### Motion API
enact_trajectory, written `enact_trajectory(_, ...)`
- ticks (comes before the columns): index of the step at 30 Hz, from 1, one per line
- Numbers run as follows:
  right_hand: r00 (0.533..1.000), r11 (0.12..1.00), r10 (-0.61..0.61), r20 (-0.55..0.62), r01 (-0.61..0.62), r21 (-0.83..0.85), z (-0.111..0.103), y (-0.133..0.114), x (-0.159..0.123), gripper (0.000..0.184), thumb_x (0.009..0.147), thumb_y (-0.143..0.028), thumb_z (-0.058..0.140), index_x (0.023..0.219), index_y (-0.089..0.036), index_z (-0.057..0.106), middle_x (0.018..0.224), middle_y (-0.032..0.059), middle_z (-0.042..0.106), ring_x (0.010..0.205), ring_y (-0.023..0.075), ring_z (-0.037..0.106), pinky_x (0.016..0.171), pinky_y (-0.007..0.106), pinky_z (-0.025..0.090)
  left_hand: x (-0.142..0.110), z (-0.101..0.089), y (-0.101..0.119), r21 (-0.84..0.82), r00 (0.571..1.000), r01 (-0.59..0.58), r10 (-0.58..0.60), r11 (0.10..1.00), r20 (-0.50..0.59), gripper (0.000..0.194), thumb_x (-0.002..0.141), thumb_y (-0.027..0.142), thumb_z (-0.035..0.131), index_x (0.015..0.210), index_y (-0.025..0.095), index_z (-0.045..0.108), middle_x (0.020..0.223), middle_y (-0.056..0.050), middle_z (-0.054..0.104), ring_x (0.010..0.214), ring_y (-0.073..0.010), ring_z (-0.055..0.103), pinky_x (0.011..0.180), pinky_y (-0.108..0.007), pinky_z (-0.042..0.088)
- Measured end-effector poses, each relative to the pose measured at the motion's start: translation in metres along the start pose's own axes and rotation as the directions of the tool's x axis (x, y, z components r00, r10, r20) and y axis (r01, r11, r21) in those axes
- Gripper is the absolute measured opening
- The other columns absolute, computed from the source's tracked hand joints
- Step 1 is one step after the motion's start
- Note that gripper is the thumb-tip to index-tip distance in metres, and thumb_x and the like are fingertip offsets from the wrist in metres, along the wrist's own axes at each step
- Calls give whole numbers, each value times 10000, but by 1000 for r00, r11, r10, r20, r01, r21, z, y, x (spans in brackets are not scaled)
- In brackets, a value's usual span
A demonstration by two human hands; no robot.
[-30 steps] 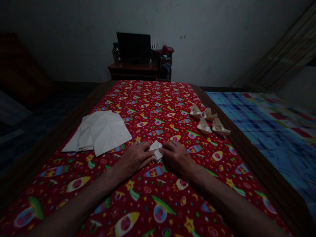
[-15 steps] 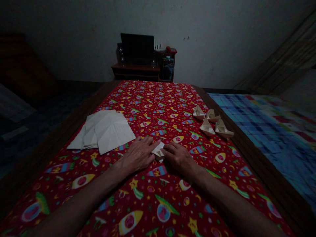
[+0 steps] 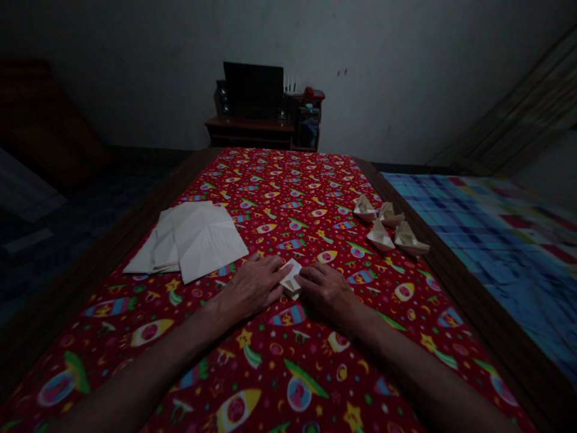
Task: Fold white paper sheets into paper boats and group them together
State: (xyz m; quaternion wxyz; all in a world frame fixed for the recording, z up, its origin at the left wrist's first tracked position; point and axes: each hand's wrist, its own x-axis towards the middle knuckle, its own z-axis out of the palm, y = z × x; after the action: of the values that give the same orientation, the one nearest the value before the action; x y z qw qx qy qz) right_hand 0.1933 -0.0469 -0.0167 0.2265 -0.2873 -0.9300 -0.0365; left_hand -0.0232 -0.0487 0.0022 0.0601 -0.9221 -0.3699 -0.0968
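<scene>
Paper work looks partly done, as I judge it from my remote seat. Four folded pieces (image 3: 380, 236) stand grouped at the right, and I take them as finished. One small folded paper (image 3: 291, 280) lies on the red cloth (image 3: 293, 187) in front of me, between the two hands. It seems only part-way formed, because it is low and compact, while the four others have raised points and hollow middles. At the left, pale sheets (image 3: 211, 240) lie flat and overlapping; I count these as the part that is left, but I cannot tell their number.

The left hand (image 3: 253, 281) grasps the left side of the small paper, with index finger and thumb bent around its edge. The right hand (image 3: 328, 291) has its fingertips closed upon the right side; its thumb is mostly hidden from me.

About materials, the sheets look thin, matte and off-white, and the top one carries crease lines which spread like a fan. The small paper shows a white upper face and a more beige fold toward me. The cloth looks soft and is printed with rockets and stars.
</scene>
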Motion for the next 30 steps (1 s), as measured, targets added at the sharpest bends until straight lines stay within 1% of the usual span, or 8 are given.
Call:
enact_trajectory(4,998,998,37,-41,-35,57,4,3,-2,178,894,-188,485,988,-163,633,943,79,640,849,182,531,732,306,450,-6,11,-5,-170,997,-7,-6,985,-73,228,913,222,447,1074,197,606,891,-49,580,789,-165,549,671,-279,416)
enact_trajectory(6,994,987,87,-65,-76,144,5,5,-3,160,884,-200,507,958,-170,646,932,72,646,824,169,547,701,282,447,-8,16,-6,-322,991,44,-82,946,-105,197,907,219,471,976,206,655,825,-30,579,728,-135,553,623,-238,416)
enact_trajectory(9,984,942,173,-47,-151,300,3,7,-2,162,892,-228,506,908,-176,658,926,63,650,809,152,565,690,254,441,-8,20,-7,-526,965,146,-238,838,-112,131,857,204,556,835,185,684,757,-13,590,687,-118,567,593,-214,421)
enact_trajectory(12,959,889,283,15,-269,370,0,6,0,203,916,-243,469,859,-171,650,873,51,646,778,141,563,683,239,427,-5,20,-5,-600,934,235,-349,765,-79,111,824,207,597,756,170,675,732,-9,607,686,-126,573,615,-228,431)
enact_trajectory(15,922,875,384,45,-379,302,2,2,4,246,932,-260,428,806,-156,612,782,44,613,711,137,536,653,237,397,-2,18,-2,-549,905,331,-424,767,-47,148,845,235,568,747,178,662,742,-5,602,702,-132,569,643,-244,416)
enact_trajectory(19,896,894,442,39,-444,62,6,-6,7,238,929,-267,406,778,-157,553,750,45,563,674,146,486,618,253,340,-1,16,2,-412,881,407,-470,815,-60,219,888,304,502,749,181,619,759,-1,579,694,-138,554,635,-257,383)
enact_trajectory(23,891,888,454,31,-449,-96,9,-8,8,217,933,-272,387,802,-177,531,753,33,550,678,152,466,616,264,301,-1,17,4,-281,886,421,-457,862,-73,252,915,334,455,760,176,578,776,-9,569,710,-152,549,655,-271,374)
enact_trajectory(30,890,883,456,18,-449,-136,8,-6,6,222,927,-294,402,779,-179,521,756,35,550,703,150,463,639,257,293,1,18,5,-79,907,400,-407,913,-109,251,931,325,429,777,174,558,777,-19,576,712,-162,539,655,-292,357)
